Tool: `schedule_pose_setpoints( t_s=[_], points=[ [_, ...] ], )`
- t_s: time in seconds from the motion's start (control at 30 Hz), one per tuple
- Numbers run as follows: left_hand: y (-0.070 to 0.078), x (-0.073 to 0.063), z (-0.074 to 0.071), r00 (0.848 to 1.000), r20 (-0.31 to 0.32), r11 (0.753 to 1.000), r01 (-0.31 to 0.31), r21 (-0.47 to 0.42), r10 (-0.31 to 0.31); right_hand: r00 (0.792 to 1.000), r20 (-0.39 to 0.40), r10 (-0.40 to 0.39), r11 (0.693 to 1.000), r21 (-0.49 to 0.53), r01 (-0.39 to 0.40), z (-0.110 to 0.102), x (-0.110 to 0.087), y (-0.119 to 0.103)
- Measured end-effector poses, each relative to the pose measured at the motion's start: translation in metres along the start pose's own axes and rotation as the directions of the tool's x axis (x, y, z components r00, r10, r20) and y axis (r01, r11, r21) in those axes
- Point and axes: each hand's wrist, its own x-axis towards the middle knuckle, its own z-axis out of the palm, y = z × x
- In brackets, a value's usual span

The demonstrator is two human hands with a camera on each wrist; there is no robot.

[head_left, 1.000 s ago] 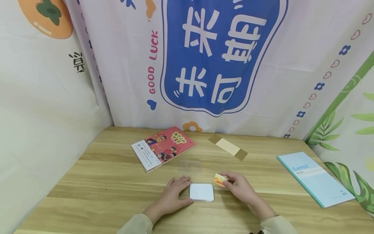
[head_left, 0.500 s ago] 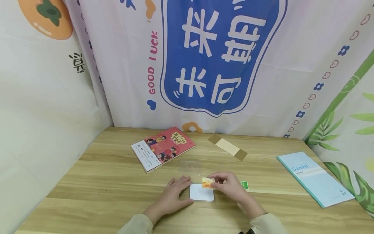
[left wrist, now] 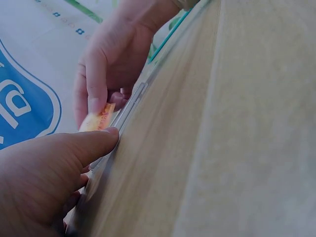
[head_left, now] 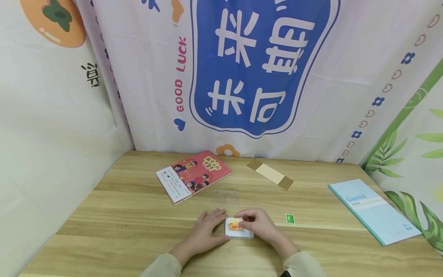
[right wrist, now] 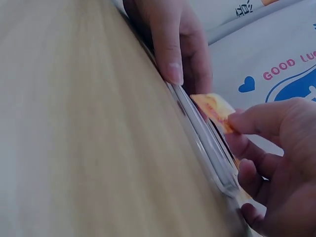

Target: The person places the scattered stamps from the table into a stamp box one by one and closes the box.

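In the head view, the right hand has carried one orange-yellow paper piece leftward: a second ago it was right of the white-topped clear case, and now it is over the white top. The right fingers pinch its edge. The left hand has stayed put, fingers extended and spread, touching the case's left side. One green paper piece, hidden a second ago, now shows fully on the desk. Also there: one red book, one light-blue notebook, one brown-ended strip and one clear plastic piece.

The left wrist view shows two hands, the left thumb against the case's edge.

In the right wrist view, the orange-yellow paper piece tilts, nipped between thumb and forefinger; whether it touches the case I cannot tell.
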Motion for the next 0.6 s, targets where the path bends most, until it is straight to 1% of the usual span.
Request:
schedule_pose_setpoints(
  t_s=[0.13, 0.27, 0.4, 0.6],
  points=[
    [0.000, 0.000, 0.000, 1.000, -0.003, 1.000, 0.000, 0.008, 0.000, 0.999, -0.045, 0.008, 1.000, -0.027, -0.010, 0.007, -0.001, 0.004],
    [0.000, 0.000, 0.000, 1.000, -0.011, 1.000, -0.002, 0.018, 0.002, 0.994, -0.106, -0.019, 0.993, -0.118, 0.006, 0.013, -0.003, 0.006],
    [0.000, 0.000, 0.001, 1.000, -0.013, 1.000, -0.004, 0.018, 0.004, 0.984, -0.165, -0.064, 0.976, -0.216, 0.028, 0.019, -0.005, 0.008],
    [0.000, 0.000, 0.001, 1.000, -0.020, 1.000, -0.010, 0.024, 0.011, 0.967, -0.227, -0.112, 0.936, -0.351, 0.026, 0.023, -0.007, 0.006]
  ],
)
